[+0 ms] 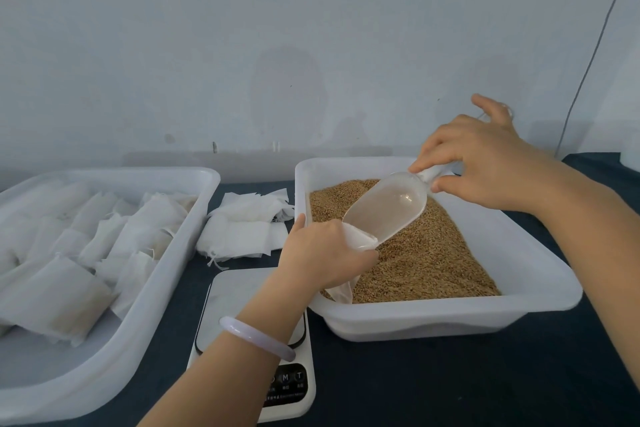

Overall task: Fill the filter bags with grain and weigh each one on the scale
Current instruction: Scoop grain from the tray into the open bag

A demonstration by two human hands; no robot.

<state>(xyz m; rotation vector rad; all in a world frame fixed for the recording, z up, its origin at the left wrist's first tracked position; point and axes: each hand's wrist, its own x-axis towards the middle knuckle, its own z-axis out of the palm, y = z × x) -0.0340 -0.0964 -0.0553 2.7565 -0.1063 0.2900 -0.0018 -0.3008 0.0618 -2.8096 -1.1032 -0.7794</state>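
My left hand (323, 255) grips a white filter bag (358, 238) by its open mouth, over the near left corner of the grain tray (540, 288). The bag's lower end hangs down onto the brown grain (426, 260). My right hand (485, 165) pinches the handle of a clear plastic scoop (388, 206), tilted with its mouth down at the bag's opening. The scoop looks see-through, with no grain visible inside it. A white digital scale (239, 302) stands in front of me under my left forearm, nothing on its platform.
A second white tray (145, 298) on the left holds several filled filter bags. A loose pile of flat bags (247, 225) lies between the two trays on the dark blue tablecloth (433, 385). A pale wall rises behind the table.
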